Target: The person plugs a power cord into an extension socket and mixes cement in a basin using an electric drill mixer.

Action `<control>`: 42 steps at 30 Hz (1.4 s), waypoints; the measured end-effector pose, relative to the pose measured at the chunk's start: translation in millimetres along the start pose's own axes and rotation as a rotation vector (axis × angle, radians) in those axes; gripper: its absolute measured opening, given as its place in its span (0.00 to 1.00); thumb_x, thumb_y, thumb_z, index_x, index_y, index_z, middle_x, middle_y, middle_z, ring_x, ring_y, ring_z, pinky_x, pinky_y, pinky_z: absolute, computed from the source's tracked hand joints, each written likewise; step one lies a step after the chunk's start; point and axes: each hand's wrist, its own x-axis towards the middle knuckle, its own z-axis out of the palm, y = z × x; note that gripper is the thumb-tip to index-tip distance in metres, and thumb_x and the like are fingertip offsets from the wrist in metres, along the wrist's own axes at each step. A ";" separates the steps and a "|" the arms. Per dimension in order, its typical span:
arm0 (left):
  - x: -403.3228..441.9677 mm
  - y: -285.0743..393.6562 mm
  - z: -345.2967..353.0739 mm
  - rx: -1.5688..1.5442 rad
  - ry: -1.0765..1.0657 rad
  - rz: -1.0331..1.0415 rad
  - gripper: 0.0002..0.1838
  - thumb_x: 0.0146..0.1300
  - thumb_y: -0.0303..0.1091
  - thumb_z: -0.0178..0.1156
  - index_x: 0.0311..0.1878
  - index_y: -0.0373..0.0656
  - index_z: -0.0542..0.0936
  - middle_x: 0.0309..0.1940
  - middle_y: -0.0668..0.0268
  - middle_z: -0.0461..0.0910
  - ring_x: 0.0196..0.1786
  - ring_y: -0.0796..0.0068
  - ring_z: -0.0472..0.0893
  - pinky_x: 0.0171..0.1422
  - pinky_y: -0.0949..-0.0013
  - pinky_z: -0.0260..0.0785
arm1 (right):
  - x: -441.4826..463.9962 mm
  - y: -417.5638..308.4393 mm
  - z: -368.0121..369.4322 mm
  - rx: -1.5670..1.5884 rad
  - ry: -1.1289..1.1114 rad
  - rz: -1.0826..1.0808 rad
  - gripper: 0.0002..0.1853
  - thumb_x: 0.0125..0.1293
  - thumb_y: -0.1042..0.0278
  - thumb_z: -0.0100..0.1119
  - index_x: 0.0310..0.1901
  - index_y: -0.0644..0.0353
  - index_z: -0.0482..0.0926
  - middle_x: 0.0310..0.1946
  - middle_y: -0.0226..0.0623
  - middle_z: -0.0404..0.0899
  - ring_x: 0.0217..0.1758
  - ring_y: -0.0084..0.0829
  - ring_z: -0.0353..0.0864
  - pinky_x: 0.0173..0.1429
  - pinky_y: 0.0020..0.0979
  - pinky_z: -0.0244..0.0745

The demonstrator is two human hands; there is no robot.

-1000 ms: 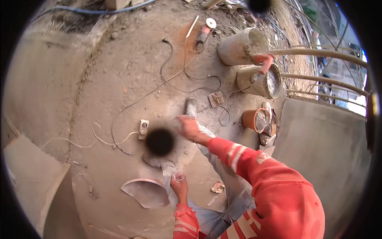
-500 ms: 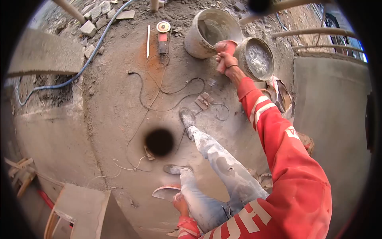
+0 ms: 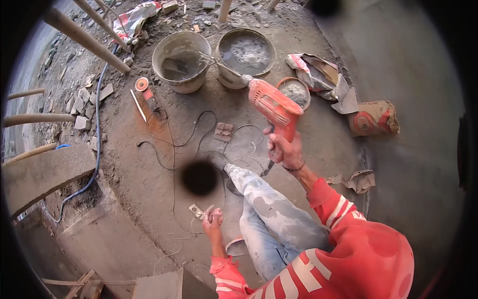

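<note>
My right hand (image 3: 285, 150) is wrapped round the handle of a red power drill (image 3: 275, 105), raised in front of me. The drill's front end, with a mixing attachment (image 3: 213, 60), points left over a bucket of water and pale powder (image 3: 246, 53). Beside it stands a bucket of grey liquid (image 3: 181, 64) with a flat tool inside. My left hand (image 3: 213, 219) is low near my legs, fingers curled, beside a white socket block (image 3: 196, 210); whether it holds anything is too small to tell.
An angle grinder (image 3: 148, 94) and a white stick (image 3: 138, 105) lie on the ground at left, near loose cables. A small tub of powder (image 3: 295, 92), torn bags (image 3: 323, 79) and a cement bag (image 3: 374, 118) are at right. A blue hose (image 3: 99, 119) runs along the left.
My right hand has lifted the drill from the buckets and brought it closer. My left hand has moved up and away from the curved pan. The view has turned.
</note>
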 end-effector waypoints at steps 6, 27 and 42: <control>-50.3 29.0 144.7 -0.064 -0.508 -0.034 0.24 0.70 0.33 0.61 0.67 0.39 0.71 0.56 0.58 0.80 0.54 0.70 0.82 0.57 0.65 0.78 | -114.3 -73.6 -134.8 -0.063 0.208 0.008 0.16 0.65 0.67 0.64 0.50 0.68 0.77 0.26 0.31 0.76 0.23 0.20 0.74 0.23 0.25 0.69; 79.6 -65.1 715.9 -0.300 -0.515 -0.581 0.19 0.63 0.39 0.65 0.53 0.44 0.72 0.37 0.57 0.76 0.36 0.55 0.83 0.39 0.52 0.82 | 83.7 -39.4 -467.5 -0.668 0.179 0.130 0.21 0.51 0.70 0.66 0.48 0.67 0.80 0.36 0.53 0.85 0.42 0.53 0.86 0.48 0.43 0.79; 173.4 -27.7 728.6 -0.630 -0.533 -0.552 0.15 0.62 0.41 0.61 0.34 0.34 0.78 0.27 0.50 0.80 0.29 0.52 0.81 0.37 0.52 0.79 | 216.2 -63.9 -445.9 -1.071 -0.123 0.204 0.17 0.51 0.62 0.66 0.39 0.65 0.82 0.34 0.58 0.84 0.41 0.61 0.83 0.49 0.52 0.78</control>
